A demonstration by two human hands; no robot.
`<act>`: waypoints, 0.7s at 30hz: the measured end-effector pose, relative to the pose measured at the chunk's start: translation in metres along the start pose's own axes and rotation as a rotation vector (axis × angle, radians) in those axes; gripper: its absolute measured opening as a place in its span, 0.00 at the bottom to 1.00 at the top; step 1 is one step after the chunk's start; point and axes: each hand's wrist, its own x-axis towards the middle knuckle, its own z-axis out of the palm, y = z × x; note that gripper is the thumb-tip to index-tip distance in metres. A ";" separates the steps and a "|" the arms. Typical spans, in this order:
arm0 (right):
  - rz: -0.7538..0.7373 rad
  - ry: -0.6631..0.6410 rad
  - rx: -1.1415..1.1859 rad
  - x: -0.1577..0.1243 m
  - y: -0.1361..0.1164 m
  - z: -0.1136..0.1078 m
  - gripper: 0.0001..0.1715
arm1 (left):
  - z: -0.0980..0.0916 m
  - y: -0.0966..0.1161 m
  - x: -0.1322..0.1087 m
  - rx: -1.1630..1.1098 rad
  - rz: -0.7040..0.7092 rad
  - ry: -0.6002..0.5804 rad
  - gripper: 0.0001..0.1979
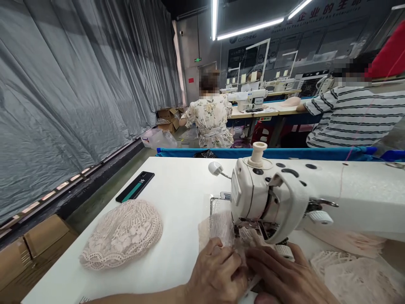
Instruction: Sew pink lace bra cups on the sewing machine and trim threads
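Note:
Pale pink lace fabric (220, 221) lies under the needle area of a white sewing machine (253, 190). Just in front of the needle, my left hand (218, 270) is closed with its fingers curled on the lace. Close against it on the right, my right hand (284, 270) has its fingers bent over the same fabric, partly behind the machine's head. The fingertips of both hands and the exact spot under the needle are hidden. A folded pile of pink lace (126, 236) rests on the white table (180, 181) to the left.
A black phone (135, 187) lies near the table's left edge. More lace pieces (357, 270) are at the right, under the machine arm. Cardboard boxes (41, 245) stand on the floor at left. Two people sit beyond the blue cloth (180, 152), near other sewing machines (249, 99).

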 end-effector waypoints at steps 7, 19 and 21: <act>-0.084 -0.004 -0.265 -0.008 0.019 0.017 0.25 | 0.002 -0.017 0.008 0.002 -0.082 -0.124 0.06; -0.032 -0.050 -0.246 -0.016 0.023 0.016 0.21 | 0.010 -0.016 0.004 0.051 -0.016 -0.066 0.09; -0.005 -0.042 -0.151 -0.016 0.022 0.009 0.19 | 0.012 -0.013 0.003 0.038 0.002 -0.063 0.10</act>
